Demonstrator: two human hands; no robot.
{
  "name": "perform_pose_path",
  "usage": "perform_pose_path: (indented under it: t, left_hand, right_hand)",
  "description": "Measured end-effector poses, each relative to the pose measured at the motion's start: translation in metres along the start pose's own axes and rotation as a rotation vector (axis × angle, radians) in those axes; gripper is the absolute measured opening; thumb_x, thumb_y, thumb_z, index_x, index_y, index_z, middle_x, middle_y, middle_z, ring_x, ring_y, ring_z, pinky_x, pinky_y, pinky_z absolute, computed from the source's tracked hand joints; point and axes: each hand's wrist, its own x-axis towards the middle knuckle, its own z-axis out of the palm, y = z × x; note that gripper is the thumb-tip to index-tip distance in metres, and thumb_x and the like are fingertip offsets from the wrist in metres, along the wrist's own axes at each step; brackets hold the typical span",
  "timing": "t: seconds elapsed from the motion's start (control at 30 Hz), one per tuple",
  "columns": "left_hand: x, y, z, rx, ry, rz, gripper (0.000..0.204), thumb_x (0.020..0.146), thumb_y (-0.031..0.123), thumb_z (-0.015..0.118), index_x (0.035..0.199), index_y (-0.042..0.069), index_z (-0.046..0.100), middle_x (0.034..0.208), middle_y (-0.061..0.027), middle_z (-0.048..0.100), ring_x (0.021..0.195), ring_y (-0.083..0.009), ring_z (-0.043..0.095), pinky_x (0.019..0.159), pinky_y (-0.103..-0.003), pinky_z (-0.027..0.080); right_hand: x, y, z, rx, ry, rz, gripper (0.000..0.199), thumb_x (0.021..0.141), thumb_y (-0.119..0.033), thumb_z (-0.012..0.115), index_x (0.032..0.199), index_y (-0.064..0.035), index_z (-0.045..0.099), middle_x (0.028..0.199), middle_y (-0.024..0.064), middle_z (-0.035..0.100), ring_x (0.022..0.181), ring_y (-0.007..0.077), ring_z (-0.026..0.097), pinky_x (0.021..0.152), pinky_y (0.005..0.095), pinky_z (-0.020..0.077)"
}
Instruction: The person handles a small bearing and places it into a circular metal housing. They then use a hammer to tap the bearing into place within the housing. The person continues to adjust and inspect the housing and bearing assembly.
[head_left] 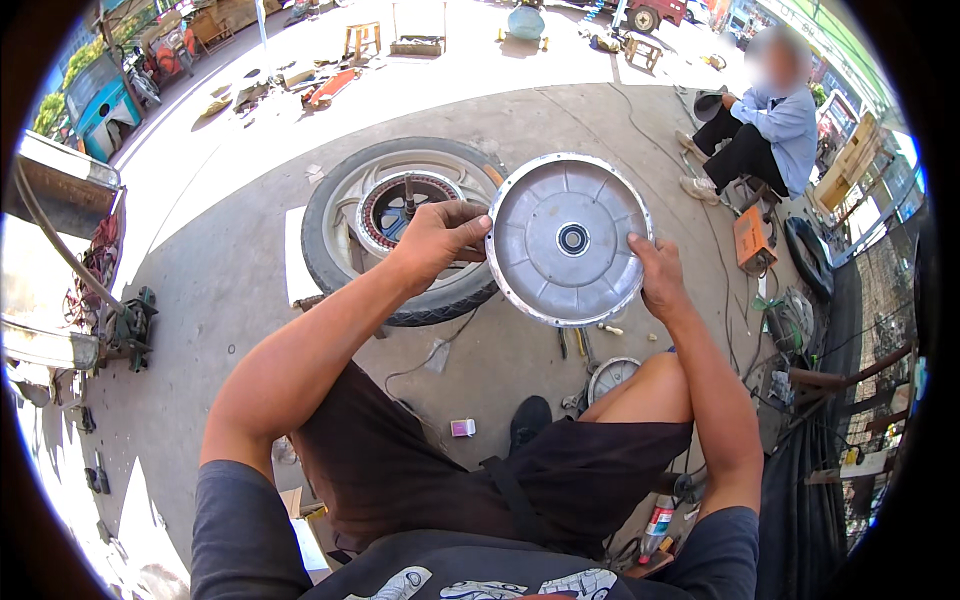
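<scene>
**Head view: round metal cover held up in both hands**

Head camera looks down on a round grey metal cover (568, 240), a dished disc with a small bearing at its centre and a ring of bolt holes round its rim. It is held in the air before the person's knees, face toward the camera. The left hand (440, 235) grips its left edge, fingers curled over the rim. The right hand (655, 275) clasps the lower right edge, thumb on the face.

Just behind and to the left, a wheel with its tyre (400, 225) lies flat on the concrete ground (230, 270), copper windings showing in its open hub. Small tools (575, 345) lie below the cover. Another person (765, 130) sits well apart at the upper right.
</scene>
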Motion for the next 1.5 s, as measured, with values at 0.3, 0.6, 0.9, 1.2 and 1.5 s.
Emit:
perform_pose_path:
  t: [0.3,0.6,0.9,1.2,1.5]
  left_hand:
    - [0.003,-0.003,0.006,0.048,0.054,-0.036,0.026,0.090,0.016,0.073,0.103,-0.005,0.066,0.091,-0.0110,0.070,0.078,-0.0190,0.070,0.074,-0.032,0.060]
    - [0.002,-0.002,0.009,0.126,0.100,-0.003,0.019,0.094,0.014,0.067,0.098,-0.005,0.069,0.080,-0.0081,0.070,0.070,-0.0138,0.068,0.068,-0.028,0.058]
    - [-0.001,0.006,0.019,0.549,0.170,0.104,0.021,0.095,0.012,0.062,0.092,-0.007,0.070,0.075,-0.0067,0.068,0.062,-0.0107,0.066,0.057,-0.026,0.053]
    - [-0.013,0.007,0.018,0.639,0.086,0.058,0.019,0.091,0.011,0.066,0.090,-0.008,0.070,0.071,-0.0067,0.067,0.058,-0.0111,0.064,0.054,-0.026,0.050]
    - [-0.030,0.004,0.037,0.787,-0.374,-0.134,0.026,0.094,0.016,0.063,0.080,-0.006,0.065,0.065,-0.0070,0.064,0.054,-0.0132,0.064,0.052,-0.029,0.049]
  right_hand:
    - [0.002,0.005,-0.008,-0.011,-0.017,-0.003,0.035,0.092,-0.027,0.061,0.081,0.0052,0.070,0.073,0.0055,0.068,0.063,0.0100,0.060,0.058,0.0267,0.0461]
    - [-0.001,0.000,-0.006,-0.014,-0.001,-0.033,0.034,0.093,-0.026,0.062,0.079,0.0044,0.070,0.071,0.0036,0.066,0.063,0.0089,0.058,0.057,0.0269,0.0447]
    - [-0.001,0.007,-0.010,-0.043,0.011,-0.061,0.034,0.093,-0.026,0.062,0.077,0.0036,0.069,0.069,0.0019,0.065,0.061,0.0078,0.056,0.055,0.0260,0.0428]
    - [-0.001,0.007,-0.020,0.042,0.088,-0.049,0.033,0.092,-0.025,0.062,0.078,0.0048,0.069,0.071,0.0044,0.066,0.062,0.0088,0.057,0.055,0.0263,0.0438]
    - [0.008,0.014,-0.022,0.230,0.228,-0.019,0.033,0.089,-0.025,0.064,0.081,0.0069,0.067,0.072,0.0077,0.066,0.061,0.0138,0.061,0.057,0.0283,0.0468]
